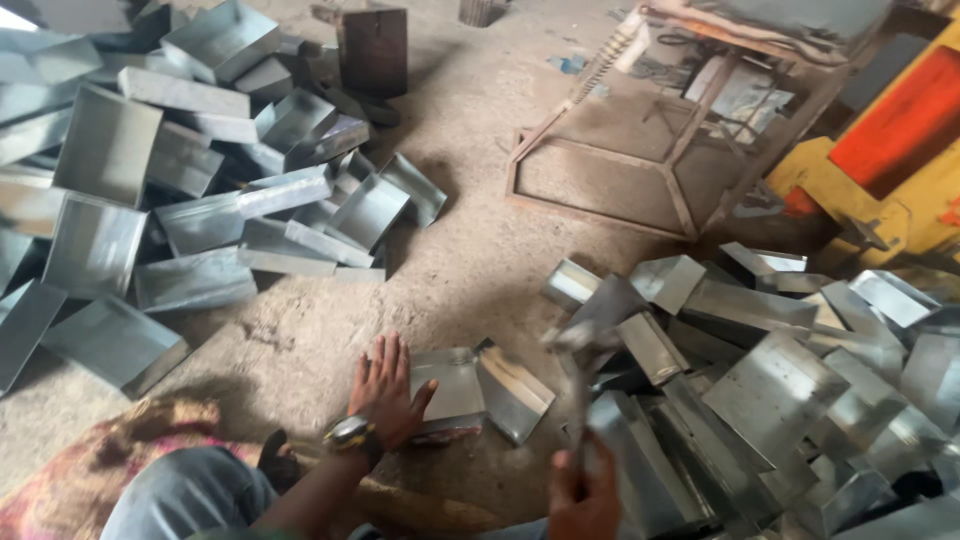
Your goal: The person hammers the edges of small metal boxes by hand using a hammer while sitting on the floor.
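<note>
Sheet-metal piece (452, 388), bent into a shallow tray, is lying on the dusty floor (470, 270) just in front of the person, and the left hand (383, 392) is pressing flat on its edge with fingers spread wide, seemingly pinning it so it cannot slide. The right hand (585, 495) is closing tightly around the handle of a hammer (580, 375), whose blurred head is hanging above the piece. Heaps of similar folded pieces (800, 400) are lying close on the right, within reach.
</note>
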